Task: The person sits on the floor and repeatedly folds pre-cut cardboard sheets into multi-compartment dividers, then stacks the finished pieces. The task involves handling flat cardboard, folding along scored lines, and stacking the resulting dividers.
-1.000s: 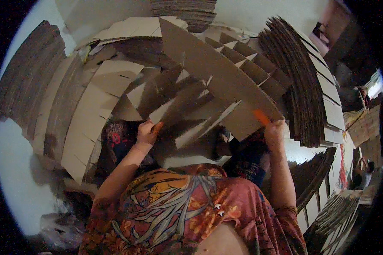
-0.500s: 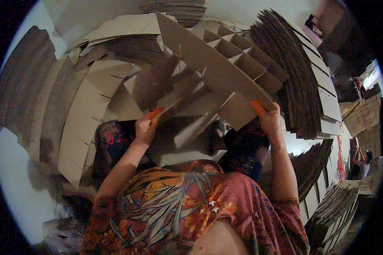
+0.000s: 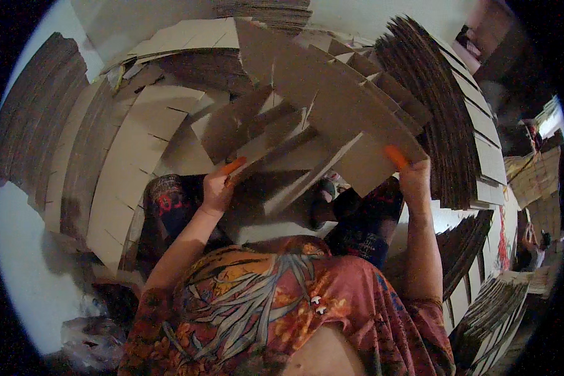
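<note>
Brown slotted cardboard divider grid (image 3: 332, 106) was btwn both hands: R hand (image 3: 415, 178), orange-tipped, gripped its near R corner; L hand (image 3: 217, 191), likewise orange-tipped, pinched its L edge. Prob. light, stiff, creasable; edges seemed best hold.

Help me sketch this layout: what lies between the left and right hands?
Angled cardboard pieces lie between the left hand and the right hand, as the head view shows.
</note>
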A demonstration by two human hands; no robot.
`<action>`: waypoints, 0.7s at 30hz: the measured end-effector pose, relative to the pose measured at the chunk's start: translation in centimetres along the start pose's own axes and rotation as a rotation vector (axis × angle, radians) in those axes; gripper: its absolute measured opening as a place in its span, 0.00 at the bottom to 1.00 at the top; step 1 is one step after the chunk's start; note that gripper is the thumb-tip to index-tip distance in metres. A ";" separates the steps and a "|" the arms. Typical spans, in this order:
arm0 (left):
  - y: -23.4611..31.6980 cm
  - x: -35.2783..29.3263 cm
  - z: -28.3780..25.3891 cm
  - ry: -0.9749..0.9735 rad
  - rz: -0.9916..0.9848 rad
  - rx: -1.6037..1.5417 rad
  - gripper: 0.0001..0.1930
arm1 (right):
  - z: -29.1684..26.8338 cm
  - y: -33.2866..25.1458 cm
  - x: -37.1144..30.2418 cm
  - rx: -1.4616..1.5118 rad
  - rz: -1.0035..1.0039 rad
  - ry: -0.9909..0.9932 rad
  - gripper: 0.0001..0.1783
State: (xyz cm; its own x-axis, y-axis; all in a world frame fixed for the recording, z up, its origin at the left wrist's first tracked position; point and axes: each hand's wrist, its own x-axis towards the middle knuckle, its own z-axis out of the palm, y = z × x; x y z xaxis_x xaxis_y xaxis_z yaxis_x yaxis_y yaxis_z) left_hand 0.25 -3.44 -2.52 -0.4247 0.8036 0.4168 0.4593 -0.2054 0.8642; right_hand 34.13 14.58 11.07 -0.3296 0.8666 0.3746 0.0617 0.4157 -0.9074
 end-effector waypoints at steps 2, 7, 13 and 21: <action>0.1 0.0 -0.4 -0.006 0.042 0.139 0.14 | 0.5 0.2 0.1 -0.046 0.015 -0.022 0.13; 1.9 0.0 0.0 0.092 0.042 0.245 0.10 | 1.7 -0.3 -0.9 -0.201 0.053 -0.102 0.12; 0.0 -0.4 -0.1 0.115 0.067 0.281 0.07 | 2.3 1.3 0.3 -0.230 -0.009 -0.051 0.08; -1.7 0.2 -0.1 0.170 0.023 0.317 0.14 | 2.4 2.5 -1.0 -0.184 0.033 -0.200 0.22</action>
State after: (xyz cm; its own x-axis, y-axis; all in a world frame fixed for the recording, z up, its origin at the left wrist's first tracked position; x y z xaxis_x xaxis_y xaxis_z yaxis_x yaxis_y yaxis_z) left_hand -0.72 -3.01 -3.87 -0.5231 0.6910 0.4989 0.6778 -0.0176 0.7351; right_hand 32.33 14.07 7.96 -0.5027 0.8166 0.2838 0.2397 0.4471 -0.8618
